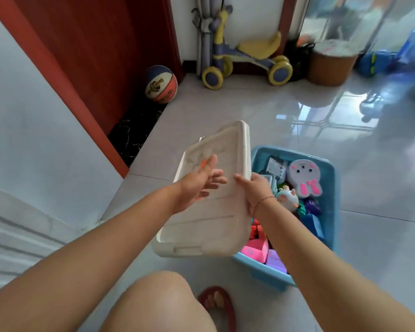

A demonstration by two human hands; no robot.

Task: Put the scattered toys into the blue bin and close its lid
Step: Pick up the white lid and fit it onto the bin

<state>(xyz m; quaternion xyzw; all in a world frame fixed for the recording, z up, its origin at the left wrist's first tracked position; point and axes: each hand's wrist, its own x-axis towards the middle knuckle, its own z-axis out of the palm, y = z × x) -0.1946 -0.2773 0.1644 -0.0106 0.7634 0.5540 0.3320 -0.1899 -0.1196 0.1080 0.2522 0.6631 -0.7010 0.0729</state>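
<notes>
Blue bin [304,156] stands on the glossy tiled floor [249,104] with its top uncovered and toys heaped inside it: a white bunny-faced toy [302,176] with pink ears lies toward the bin's far end, a small pale plush figure [286,197] sits in the bin's middle, and pink blocks [254,250] and a purple block [276,259] fill the bin's near end. The white lid [216,219] is held in the air just left of the bin, tilted, its right edge overlapping the bin's left wall in this view. The right hand [254,190] grips that right edge of the lid, fingers curled round it, a thin bracelet [265,200] on the wrist. The left hand [197,185] is over the lid's upper face with fingers loose and spread; whether it touches the lid cannot be told, and something orange shows blurred beside it. Near the bin's close corner are a bare knee [158,305] and a foot in a red slipper [218,305]. Well beyond the bin, a basketball [161,84] rests against a red door [94,56], and a yellow and purple ride-on toy [247,56] stands by the wall next to a brown tub [331,65]
</notes>
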